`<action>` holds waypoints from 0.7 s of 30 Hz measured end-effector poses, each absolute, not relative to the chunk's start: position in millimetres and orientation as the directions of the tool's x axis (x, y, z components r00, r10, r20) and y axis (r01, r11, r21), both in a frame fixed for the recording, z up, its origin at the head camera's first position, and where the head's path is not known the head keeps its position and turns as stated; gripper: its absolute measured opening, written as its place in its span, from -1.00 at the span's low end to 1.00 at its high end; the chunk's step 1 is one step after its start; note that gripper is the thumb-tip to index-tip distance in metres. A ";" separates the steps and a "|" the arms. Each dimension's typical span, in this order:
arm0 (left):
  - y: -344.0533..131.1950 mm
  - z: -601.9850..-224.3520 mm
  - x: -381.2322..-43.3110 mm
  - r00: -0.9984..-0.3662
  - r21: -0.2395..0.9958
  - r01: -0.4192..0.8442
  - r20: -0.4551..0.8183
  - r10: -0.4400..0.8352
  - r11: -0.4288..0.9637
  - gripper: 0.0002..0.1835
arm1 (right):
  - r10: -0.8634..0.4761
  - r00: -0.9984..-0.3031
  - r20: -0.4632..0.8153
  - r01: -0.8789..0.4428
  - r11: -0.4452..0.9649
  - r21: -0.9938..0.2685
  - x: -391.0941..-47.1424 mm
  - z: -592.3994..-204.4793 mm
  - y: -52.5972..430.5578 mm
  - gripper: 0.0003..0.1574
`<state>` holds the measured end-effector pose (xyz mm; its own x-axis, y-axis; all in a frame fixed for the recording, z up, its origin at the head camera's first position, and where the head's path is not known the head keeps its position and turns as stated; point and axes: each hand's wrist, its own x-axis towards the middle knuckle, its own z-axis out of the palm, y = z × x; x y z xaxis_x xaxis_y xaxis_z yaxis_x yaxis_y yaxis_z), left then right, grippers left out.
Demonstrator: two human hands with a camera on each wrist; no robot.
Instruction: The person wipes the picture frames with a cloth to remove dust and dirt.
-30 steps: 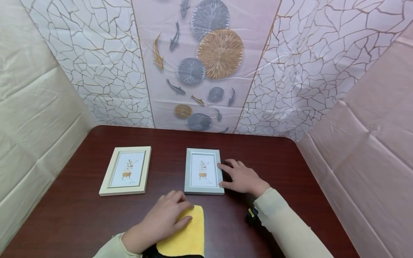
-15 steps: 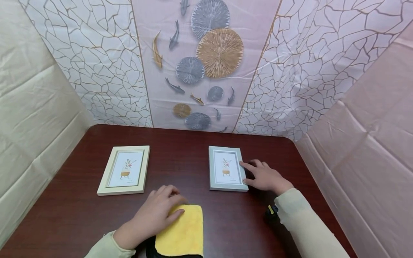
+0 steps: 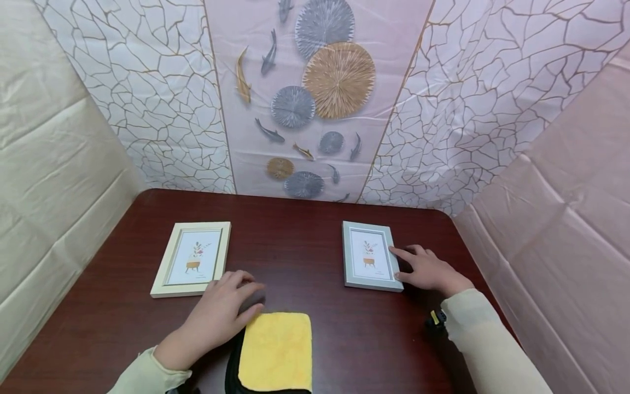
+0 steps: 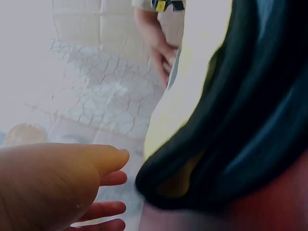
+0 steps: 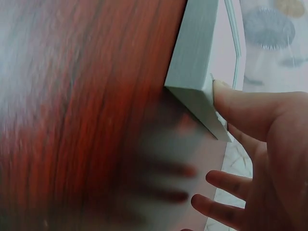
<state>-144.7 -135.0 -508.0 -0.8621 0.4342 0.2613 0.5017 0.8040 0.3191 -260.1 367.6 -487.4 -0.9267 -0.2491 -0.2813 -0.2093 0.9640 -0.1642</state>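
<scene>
My right hand [image 3: 430, 269] rests its thumb and index finger on the right border of a pale blue-grey picture frame [image 3: 348, 257], which lies on the table showing a potted plant print. In the right wrist view, the thumb presses the face near the corner of this frame [image 5: 190, 53]; the other fingers are spread. My left hand [image 3: 214, 309] hangs with loosely bent fingers between a cream picture frame [image 3: 165, 273] and a folded yellow cloth with black edging [image 3: 278, 353]. Its fingertips overlap the cream frame's lower right corner. Up close, the left wrist view shows the cloth's folded layers [image 4: 240, 96] beside the thumb.
The dark red-brown table [image 3: 285, 246] has rounded far corners. Behind it hangs a patterned curtain [image 3: 295, 142] with discs and fish, and plain cloth panels [image 3: 556, 219] close in both sides. A black strap with a yellow mark [image 3: 435, 318] is at my right wrist.
The blue-grey frame has slid right along the table with my right hand. My left hand has come off the yellow cloth and moved left, towards the cream frame. The cloth stays put.
</scene>
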 end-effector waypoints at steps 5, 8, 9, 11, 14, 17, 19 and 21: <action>-156.5 -500.3 -156.6 -0.874 0.291 0.464 0.306 0.379 0.836 -0.51 | -0.222 -0.927 -0.304 -0.179 0.970 -0.163 -261.6 -486.9 385.2 0.00; -174.5 -497.5 -166.0 -0.879 0.287 0.435 0.343 0.332 0.853 -0.50 | -0.214 -0.926 -0.312 -0.166 0.971 -0.173 -260.2 -485.4 392.5 -0.01; -180.8 -496.6 -169.1 -0.880 0.281 0.424 0.353 0.318 0.861 -0.50 | -0.213 -0.926 -0.313 -0.164 0.971 -0.175 -259.4 -485.2 394.4 -0.01; -193.3 -493.9 -174.3 -0.883 0.266 0.400 0.367 0.292 0.877 -0.51 | -0.208 -0.927 -0.312 -0.156 0.970 -0.185 -258.1 -485.1 398.1 -0.03; -213.4 -492.0 -180.0 -0.878 0.214 0.369 0.399 0.264 0.904 -0.53 | -0.197 -0.933 -0.301 -0.144 0.972 -0.187 -255.7 -486.3 403.3 -0.08; -233.4 -492.7 -184.5 -0.866 0.181 0.346 0.439 0.239 0.921 -0.56 | -0.176 -0.942 -0.285 -0.127 0.975 -0.181 -253.6 -488.0 409.0 -0.12; -245.5 -494.1 -187.4 -0.870 0.185 0.327 0.442 0.219 0.927 -0.57 | -0.164 -0.946 -0.278 -0.119 0.978 -0.174 -252.8 -488.7 413.4 -0.13; -257.2 -495.7 -189.6 -0.886 0.199 0.298 0.423 0.193 0.934 -0.58 | -0.151 -0.949 -0.276 -0.107 0.980 -0.170 -251.7 -488.6 416.9 -0.14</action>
<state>-189.6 -257.2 -495.7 -0.8855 0.1929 0.4226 0.2983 0.9335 0.1989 -251.7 416.9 -488.6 -0.9492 -0.1511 -0.2759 -0.1065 0.9797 -0.1699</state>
